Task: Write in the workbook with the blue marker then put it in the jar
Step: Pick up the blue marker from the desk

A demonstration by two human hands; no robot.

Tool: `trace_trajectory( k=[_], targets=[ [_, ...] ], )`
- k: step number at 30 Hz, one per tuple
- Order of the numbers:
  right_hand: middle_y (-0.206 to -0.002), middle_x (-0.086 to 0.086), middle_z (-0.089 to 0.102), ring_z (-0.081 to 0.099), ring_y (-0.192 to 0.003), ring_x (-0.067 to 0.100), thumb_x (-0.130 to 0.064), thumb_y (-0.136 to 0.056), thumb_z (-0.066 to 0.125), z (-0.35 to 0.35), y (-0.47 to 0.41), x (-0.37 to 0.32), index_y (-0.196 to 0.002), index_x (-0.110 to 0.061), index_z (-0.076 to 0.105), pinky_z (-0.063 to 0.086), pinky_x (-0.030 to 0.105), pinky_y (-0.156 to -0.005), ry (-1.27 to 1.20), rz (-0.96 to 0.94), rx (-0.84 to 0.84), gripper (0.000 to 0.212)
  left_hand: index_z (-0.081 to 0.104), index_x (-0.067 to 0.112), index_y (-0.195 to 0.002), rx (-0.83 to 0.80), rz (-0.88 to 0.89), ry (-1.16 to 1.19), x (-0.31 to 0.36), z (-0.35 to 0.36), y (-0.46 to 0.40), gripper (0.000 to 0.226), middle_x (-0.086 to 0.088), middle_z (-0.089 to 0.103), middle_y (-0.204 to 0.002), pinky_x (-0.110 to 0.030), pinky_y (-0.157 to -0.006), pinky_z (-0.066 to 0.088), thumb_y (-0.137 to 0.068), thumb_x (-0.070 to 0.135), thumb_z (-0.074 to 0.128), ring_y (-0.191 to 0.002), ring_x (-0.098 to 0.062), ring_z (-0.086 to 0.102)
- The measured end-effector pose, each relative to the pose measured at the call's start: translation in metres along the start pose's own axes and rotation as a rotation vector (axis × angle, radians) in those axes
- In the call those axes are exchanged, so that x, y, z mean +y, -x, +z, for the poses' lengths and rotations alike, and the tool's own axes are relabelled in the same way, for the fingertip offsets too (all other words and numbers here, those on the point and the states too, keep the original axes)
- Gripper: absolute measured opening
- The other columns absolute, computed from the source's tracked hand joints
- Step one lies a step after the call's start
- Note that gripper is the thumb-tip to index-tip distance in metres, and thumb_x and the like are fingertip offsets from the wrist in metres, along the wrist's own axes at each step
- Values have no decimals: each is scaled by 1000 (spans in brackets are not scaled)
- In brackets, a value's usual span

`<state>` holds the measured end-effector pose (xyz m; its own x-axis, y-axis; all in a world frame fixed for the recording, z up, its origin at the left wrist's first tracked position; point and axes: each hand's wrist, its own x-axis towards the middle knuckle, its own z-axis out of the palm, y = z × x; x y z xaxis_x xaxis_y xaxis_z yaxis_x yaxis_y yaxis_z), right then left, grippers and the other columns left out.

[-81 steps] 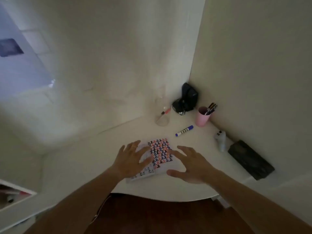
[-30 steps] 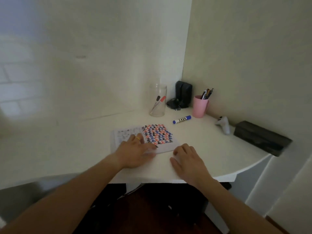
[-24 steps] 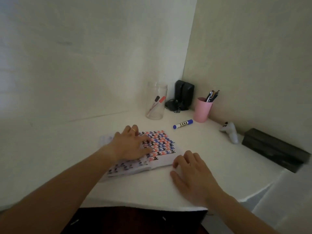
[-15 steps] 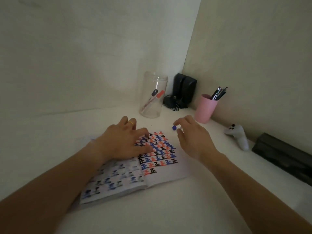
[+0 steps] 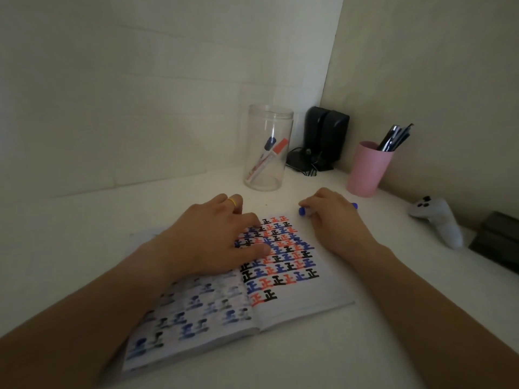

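The workbook (image 5: 297, 299) lies open on the white desk, its right page filled with rows of blue, red and black characters. My left hand (image 5: 213, 242) presses flat on the page near the spine. My right hand (image 5: 334, 217) is closed over the blue marker (image 5: 302, 211), which lies on the desk just beyond the book; only its blue ends show past my fingers. The clear jar (image 5: 266, 175) stands upright behind the book, holding a red-capped marker and a dark-capped one.
A pink cup (image 5: 368, 172) of pens stands right of the jar, near the wall. Black speakers (image 5: 325, 136) with a cable fill the corner. A white game controller (image 5: 438, 220) and a dark box (image 5: 497, 242) lie at the right.
My right hand has gone from the desk edge forward to the blue marker and closed over it. My left hand stays on the workbook. The view has moved closer to the desk.
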<state>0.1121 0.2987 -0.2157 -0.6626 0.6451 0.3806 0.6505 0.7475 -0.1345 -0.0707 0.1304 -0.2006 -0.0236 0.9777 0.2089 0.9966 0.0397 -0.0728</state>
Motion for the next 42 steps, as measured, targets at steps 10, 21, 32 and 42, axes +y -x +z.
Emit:
trace_trajectory(
  k=[10,21,32,42],
  targets=[
    [-98,7,57,57,-75,17,2,-80,72,-18,16,-32,-130,-13,66,55,30,-71,-494,-165,569,52,51,40,-130,93,15,-8,1,1,4,67,6,53,-112,-34,-74,50,-86,82,23,-97,-11,53],
    [-92,-1,79,76,-88,16,-20,-84,79,-18,25,-47,-99,-20,77,61,33,-82,-992,37,207,15,43,34,-138,329,65,37,0,-3,8,63,8,67,-107,-32,-74,51,-91,72,27,-93,-13,65],
    [-73,6,62,59,-65,14,-24,-97,55,-34,28,-42,-103,-5,73,49,26,-59,-1699,199,-128,27,72,13,-102,479,-208,1158,3,-16,6,14,1,80,-84,-20,-65,57,-88,16,72,-70,-15,76],
    [-119,30,71,70,-109,39,-3,-88,68,-33,38,-60,-126,-5,69,56,47,-98,-1596,111,-466,38,70,16,-119,496,-157,1387,9,-20,9,25,-5,79,-95,-31,-82,60,-94,16,63,-87,-20,76]
  ],
)
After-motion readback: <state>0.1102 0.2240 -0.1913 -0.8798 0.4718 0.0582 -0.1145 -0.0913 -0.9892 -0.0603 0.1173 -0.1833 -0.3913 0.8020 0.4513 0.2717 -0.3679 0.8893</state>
